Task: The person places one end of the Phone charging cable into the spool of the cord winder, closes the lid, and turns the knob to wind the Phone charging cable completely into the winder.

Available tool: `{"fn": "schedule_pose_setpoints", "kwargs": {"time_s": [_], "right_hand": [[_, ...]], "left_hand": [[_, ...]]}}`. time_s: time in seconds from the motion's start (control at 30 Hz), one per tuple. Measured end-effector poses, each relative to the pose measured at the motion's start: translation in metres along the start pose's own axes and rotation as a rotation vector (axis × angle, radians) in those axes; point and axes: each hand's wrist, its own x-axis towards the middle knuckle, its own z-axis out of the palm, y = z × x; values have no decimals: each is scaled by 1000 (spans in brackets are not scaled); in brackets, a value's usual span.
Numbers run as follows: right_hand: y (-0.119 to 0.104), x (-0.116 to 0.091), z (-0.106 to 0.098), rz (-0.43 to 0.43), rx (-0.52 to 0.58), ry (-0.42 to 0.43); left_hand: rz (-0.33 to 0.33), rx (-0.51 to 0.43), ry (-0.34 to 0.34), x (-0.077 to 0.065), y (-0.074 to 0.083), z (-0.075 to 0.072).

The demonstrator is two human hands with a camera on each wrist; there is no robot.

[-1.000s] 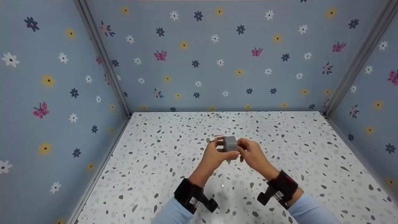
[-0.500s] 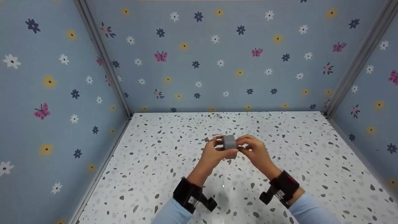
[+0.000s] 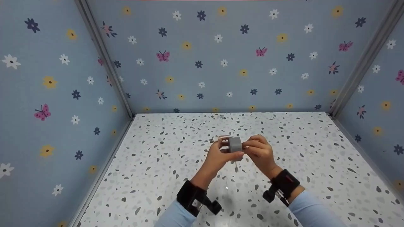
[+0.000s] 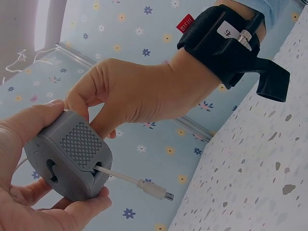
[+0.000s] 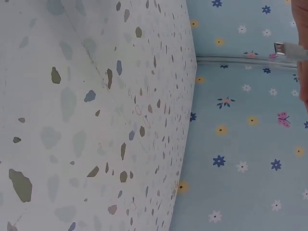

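My left hand point(image 3: 217, 156) holds a boxy grey cable winder point(image 3: 235, 145) with rounded corners, thumb on the near side and fingers beneath and behind. In the left wrist view the winder point(image 4: 79, 149) has a cross-hatched side and a curved slot in its face. A white cable with a small metal-tipped plug point(image 4: 153, 189) comes out of an opening. Another white plug point(image 3: 213, 140) sticks out leftward above the left fingers. My right hand point(image 3: 260, 151) has its fingers curled and pinching at the winder's right side; what exactly they grip there is hidden. A plug point(image 5: 288, 50) also shows in the right wrist view.
A white speckled tabletop point(image 3: 176, 176) lies below the hands. Blue flowered panels point(image 3: 221, 63) enclose it at the back and both sides, with grey metal posts point(image 3: 105, 60) at the corners. Both wrists wear black camera bands point(image 3: 192, 197).
My right hand has shifted and turned at the winder's right side, its fingers changing position. The left hand stays nearly in place. The lower plug now hangs in view below the winder.
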Motion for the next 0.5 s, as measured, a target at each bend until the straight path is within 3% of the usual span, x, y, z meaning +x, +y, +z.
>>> {"fn": "schedule_pose_setpoints", "kwargs": {"time_s": [0.13, 0.2, 0.27, 0.33, 0.5], "right_hand": [[3, -2, -1, -10, 6, -31], [4, -3, -2, 32, 31, -78], [2, -4, -3, 133, 73, -135], [-3, -3, -3, 317, 158, -195], [-20, 7, -4, 958, 457, -282]], "left_hand": [[15, -4, 3, 0, 1, 0], [21, 7, 12, 0, 0, -2], [20, 15, 20, -1, 0, -2], [11, 25, 23, -2, 0, -3], [-29, 67, 45, -3, -2, -2]]}}
